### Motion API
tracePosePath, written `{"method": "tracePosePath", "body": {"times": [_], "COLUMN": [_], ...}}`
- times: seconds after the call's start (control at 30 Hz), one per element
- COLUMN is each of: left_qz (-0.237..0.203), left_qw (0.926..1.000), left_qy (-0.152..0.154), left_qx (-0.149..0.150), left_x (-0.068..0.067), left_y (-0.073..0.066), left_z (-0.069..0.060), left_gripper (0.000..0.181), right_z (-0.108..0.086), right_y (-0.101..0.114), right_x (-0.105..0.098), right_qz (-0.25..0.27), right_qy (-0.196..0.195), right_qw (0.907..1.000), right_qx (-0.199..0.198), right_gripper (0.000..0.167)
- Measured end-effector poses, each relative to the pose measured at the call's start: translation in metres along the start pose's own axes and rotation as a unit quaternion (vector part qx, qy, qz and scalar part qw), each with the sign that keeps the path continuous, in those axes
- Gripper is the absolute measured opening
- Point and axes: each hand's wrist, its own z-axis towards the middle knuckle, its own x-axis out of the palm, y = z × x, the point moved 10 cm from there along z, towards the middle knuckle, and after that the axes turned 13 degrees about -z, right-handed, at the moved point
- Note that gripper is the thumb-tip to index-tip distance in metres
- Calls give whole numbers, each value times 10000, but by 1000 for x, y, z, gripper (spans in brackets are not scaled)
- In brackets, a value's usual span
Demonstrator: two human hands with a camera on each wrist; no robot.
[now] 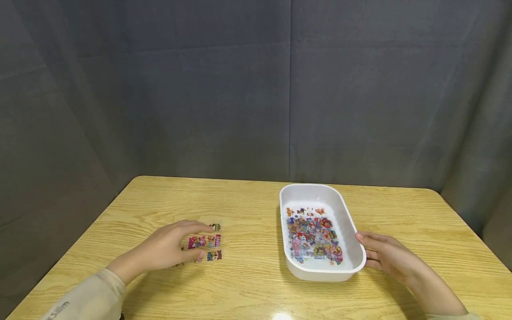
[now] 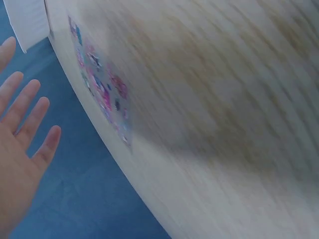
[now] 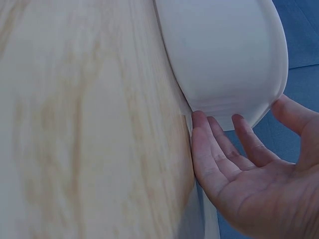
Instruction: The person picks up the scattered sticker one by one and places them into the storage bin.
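Observation:
A clear sticker sheet (image 1: 214,241) with small colourful cartoon pictures lies flat on the table at the left. My left hand (image 1: 172,243) is over it with fingers extended, covering part of it; in the left wrist view the fingers are spread and nothing is in them. To the right is a white plastic tray (image 1: 296,266) with rounded corners, and inside it lie overlapping clear sticker sheets (image 1: 314,235). My right hand (image 1: 388,255) holds the tray's right side, thumb at the rim and fingertips (image 3: 239,119) against the outer wall.
The wooden table (image 1: 248,284) has rounded far corners. A dark grey curtain (image 1: 220,98) hangs behind it and along the sides. Bare tabletop separates the loose sheet from the tray.

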Motion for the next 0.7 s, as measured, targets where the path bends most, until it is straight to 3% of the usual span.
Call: {"method": "tracePosePath", "body": {"times": [0.23, 0.37, 0.7], "left_qz": [-205, -266, -92], "left_qw": [9991, 9987, 9980], "left_qy": [16, 15, -170], "left_qx": [-368, -441, -605], "left_x": [-4, -6, -12], "left_y": [16, 23, 35], "left_z": [-5, -6, -8], "left_gripper": [55, 61, 55], "right_z": [0, 0, 0], "right_y": [-2, -1, 0], "right_x": [-1, -1, -1], "right_qz": [17, 37, 79], "right_qy": [-34, -30, -2], "right_qw": [10000, 10000, 9999], "right_qx": [69, 68, 64], "right_gripper": [69, 68, 66]}}
